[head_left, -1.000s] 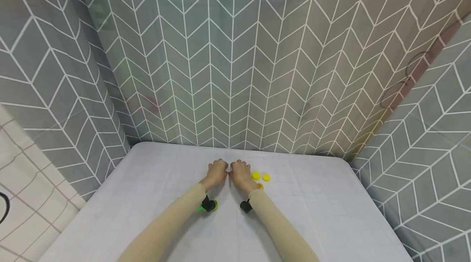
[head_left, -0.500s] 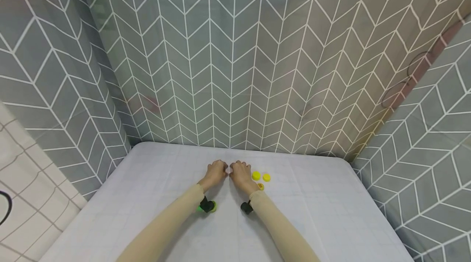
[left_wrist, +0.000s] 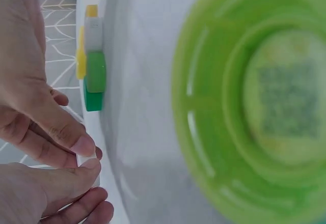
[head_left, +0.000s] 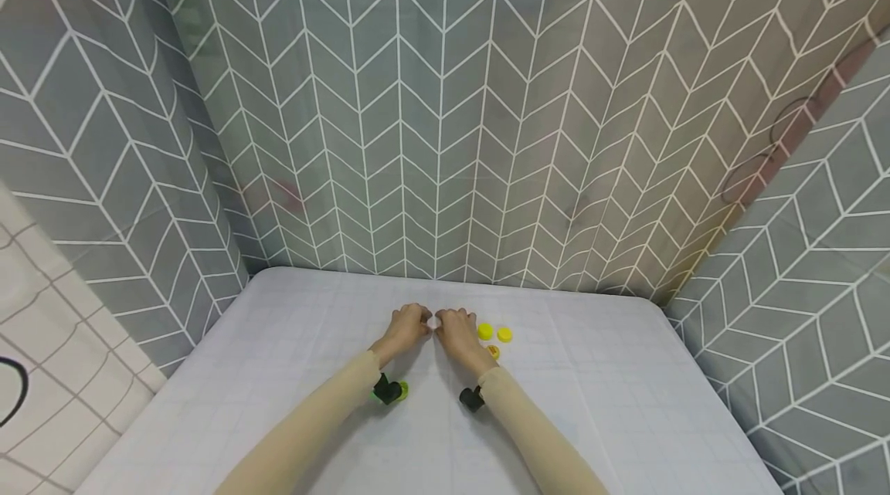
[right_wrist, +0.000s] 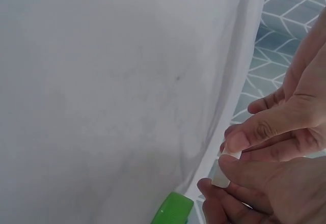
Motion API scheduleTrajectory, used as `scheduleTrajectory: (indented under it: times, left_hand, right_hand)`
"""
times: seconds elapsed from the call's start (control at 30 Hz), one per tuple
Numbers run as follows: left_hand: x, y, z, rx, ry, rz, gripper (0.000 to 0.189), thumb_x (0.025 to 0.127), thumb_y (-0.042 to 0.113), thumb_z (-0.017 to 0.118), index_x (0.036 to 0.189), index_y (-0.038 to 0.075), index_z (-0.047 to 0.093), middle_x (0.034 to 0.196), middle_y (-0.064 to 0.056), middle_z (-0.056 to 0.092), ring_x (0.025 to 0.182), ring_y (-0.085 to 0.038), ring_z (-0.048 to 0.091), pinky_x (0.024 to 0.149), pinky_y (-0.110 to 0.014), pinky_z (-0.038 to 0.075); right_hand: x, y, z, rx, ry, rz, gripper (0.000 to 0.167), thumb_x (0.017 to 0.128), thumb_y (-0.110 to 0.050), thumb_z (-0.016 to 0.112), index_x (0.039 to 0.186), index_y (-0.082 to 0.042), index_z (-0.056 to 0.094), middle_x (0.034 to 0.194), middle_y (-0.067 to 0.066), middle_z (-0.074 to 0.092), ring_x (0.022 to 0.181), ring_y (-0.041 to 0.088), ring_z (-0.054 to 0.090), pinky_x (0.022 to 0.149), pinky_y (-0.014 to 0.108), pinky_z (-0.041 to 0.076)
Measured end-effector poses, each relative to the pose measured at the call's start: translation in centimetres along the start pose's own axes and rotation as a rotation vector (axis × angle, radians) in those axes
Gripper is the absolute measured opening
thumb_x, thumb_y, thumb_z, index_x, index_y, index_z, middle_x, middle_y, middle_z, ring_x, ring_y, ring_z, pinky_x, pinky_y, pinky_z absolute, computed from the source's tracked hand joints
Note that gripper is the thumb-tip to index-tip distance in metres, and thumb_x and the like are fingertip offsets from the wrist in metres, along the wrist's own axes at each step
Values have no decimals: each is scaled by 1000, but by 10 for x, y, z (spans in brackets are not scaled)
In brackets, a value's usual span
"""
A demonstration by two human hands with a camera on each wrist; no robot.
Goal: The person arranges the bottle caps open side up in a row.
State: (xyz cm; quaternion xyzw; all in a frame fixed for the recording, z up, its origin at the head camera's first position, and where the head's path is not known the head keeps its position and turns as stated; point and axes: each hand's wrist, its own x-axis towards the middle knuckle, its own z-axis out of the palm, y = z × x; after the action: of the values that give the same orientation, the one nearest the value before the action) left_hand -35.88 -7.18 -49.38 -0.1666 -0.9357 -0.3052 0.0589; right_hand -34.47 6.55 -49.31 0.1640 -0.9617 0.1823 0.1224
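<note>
Above the table's far half, my left hand [head_left: 405,329] and right hand [head_left: 457,334] meet fingertip to fingertip. A small whitish piece [right_wrist: 220,178] is pinched between them, with the thumbs of both hands on it. Its kind cannot be made out, as the fingers hide much of it. In the left wrist view my left hand [left_wrist: 46,188] is the lower one, with the right hand above it. A round green tub-like thing [left_wrist: 204,112], with a dark blurred patch on its centre, sits on the table under my left wrist.
Right of my right hand stand yellow round-topped things [head_left: 485,331], one with an orange-red mark [head_left: 493,351]. From the side, green [left_wrist: 96,71] and white parts [left_wrist: 93,34] show beside them. A white cloth covers the table [head_left: 591,402]; patterned curtains [head_left: 445,132] enclose it.
My hands have drawn very slightly apart, and a pale bit shows between the fingertips. The wrists have shifted a little downward and outward. The yellow things have stayed in place.
</note>
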Motion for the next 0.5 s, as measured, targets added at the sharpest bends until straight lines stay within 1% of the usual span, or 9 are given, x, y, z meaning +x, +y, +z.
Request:
scheduleTrajectory:
  times: [0.07, 0.17, 0.3, 0.43, 0.5]
  left_hand:
    - [-3, 1, -3, -10, 0, 14, 28, 79, 5, 74, 105, -5, 70, 97, -15, 72, 92, -30, 67, 86, -52, 44]
    - [-8, 2, -6, -36, 3, 31, 27, 80, 5, 75, 104, -5, 71, 96, -15, 73, 90, -29, 68, 85, -47, 49]
    - [-14, 5, -11, -88, -11, 45, 28, 81, 3, 73, 107, -7, 69, 100, -18, 73, 91, -28, 70, 80, -39, 56]
    - [-20, 9, -14, -141, -19, 72, 29, 84, 3, 71, 110, -10, 67, 105, -22, 71, 92, -29, 70, 77, -35, 57]
    - [-23, 10, -15, -160, -18, 87, 30, 84, 3, 70, 111, -11, 66, 106, -22, 70, 92, -28, 70, 76, -34, 57]
  right_hand:
    - [-3, -1, -2, 19, -12, -9, 25, 85, -8, 68, 110, -1, 71, 101, 12, 73, 83, 29, 61, 74, 42, 38]
    - [-7, -2, -8, 43, -25, -27, 25, 87, -10, 69, 110, -2, 71, 101, 11, 73, 84, 28, 62, 74, 40, 37]
    - [-15, -4, -16, 77, -40, -45, 27, 88, -13, 69, 113, -1, 69, 101, 10, 72, 91, 28, 63, 74, 39, 37]
    - [-22, -4, -22, 147, -46, -54, 30, 90, -13, 66, 118, 1, 66, 102, 12, 69, 93, 27, 63, 76, 39, 40]
    - [-26, -3, -24, 185, -50, -60, 31, 91, -12, 64, 120, 2, 65, 101, 13, 68, 92, 26, 63, 79, 38, 44]
